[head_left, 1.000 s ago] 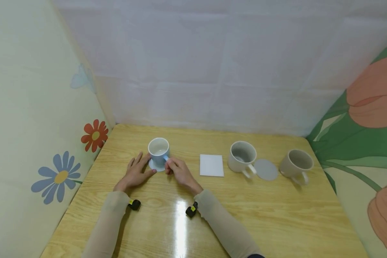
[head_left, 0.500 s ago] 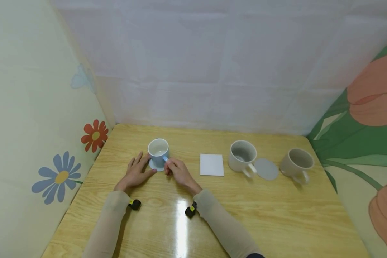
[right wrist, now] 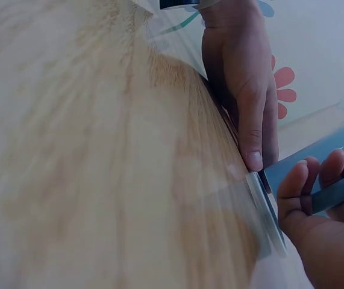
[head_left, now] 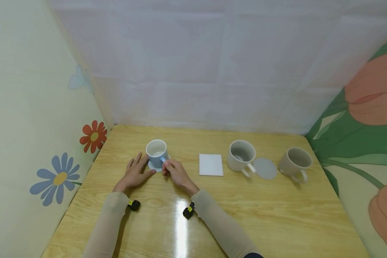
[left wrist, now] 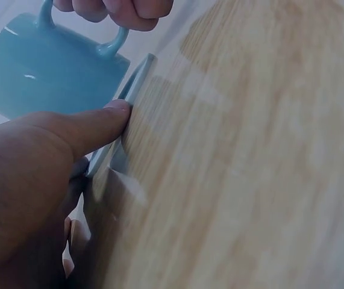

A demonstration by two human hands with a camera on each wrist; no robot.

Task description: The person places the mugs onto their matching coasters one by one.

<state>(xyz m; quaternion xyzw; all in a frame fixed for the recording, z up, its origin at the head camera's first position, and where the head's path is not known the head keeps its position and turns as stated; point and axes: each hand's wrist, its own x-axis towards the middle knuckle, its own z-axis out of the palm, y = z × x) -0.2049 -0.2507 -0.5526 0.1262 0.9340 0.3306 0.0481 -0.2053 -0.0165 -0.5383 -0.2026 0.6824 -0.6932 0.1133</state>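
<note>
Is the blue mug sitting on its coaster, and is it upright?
Yes, upright on it: the blue mug stands mouth up on the round coaster. The right hand grips its handle; the left hand's thumb touches the coaster's edge.

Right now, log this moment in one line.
right hand: pinches blue mug handle | left hand: flat, thumb touching coaster edge | mug on coaster

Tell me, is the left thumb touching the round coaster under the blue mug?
Touching. The left wrist view shows the left hand with its thumb tip pressed against the coaster's edge, no gap between them, below the blue mug.
</note>
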